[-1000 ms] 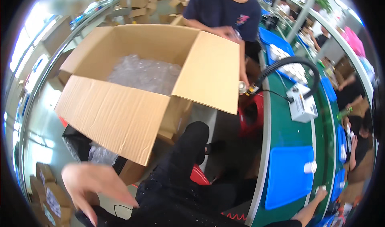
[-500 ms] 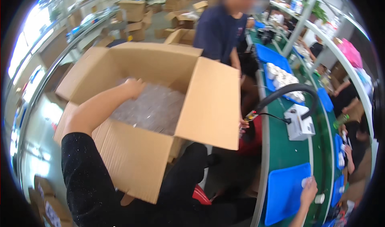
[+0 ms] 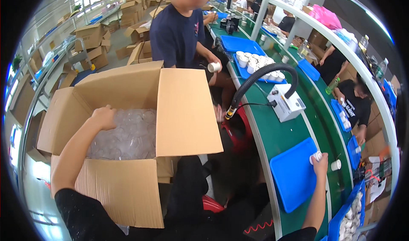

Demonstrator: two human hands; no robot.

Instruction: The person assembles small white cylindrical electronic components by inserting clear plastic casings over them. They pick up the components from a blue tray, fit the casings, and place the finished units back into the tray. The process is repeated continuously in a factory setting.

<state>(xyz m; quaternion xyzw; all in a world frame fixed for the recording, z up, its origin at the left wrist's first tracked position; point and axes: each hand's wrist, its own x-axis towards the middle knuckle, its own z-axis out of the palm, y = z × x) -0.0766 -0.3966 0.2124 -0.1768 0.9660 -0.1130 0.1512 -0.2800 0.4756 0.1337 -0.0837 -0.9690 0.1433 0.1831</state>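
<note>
A large open cardboard box (image 3: 189, 113) stands before me at the left, partly filled with clear, rounded plastic pieces (image 3: 128, 134). My left hand (image 3: 104, 116) is inside it, just above the pieces at their far left, with fingers curled; whatever they hold is hidden. On the right, my right hand (image 3: 320, 166) closes around a small white round piece (image 3: 315, 157) with ridged edges. It is over the right edge of a blue tray (image 3: 289, 177) on the green worktop. Beside that hand, a white cup (image 3: 336, 164) lies on the belt.
A co-worker (image 3: 177, 36) beyond the box holds a white cup (image 3: 214, 66). A white device (image 3: 286, 103) with a black hose (image 3: 260, 75) stands on the bench, near a tray of white cups (image 3: 255, 64). A metal shelf frame (image 3: 341, 40) runs along the right.
My view has swung right, so box and bench appear farther left. The left hand stays in the box with its fingers curled. The white piece in my right hand shows more clearly.
</note>
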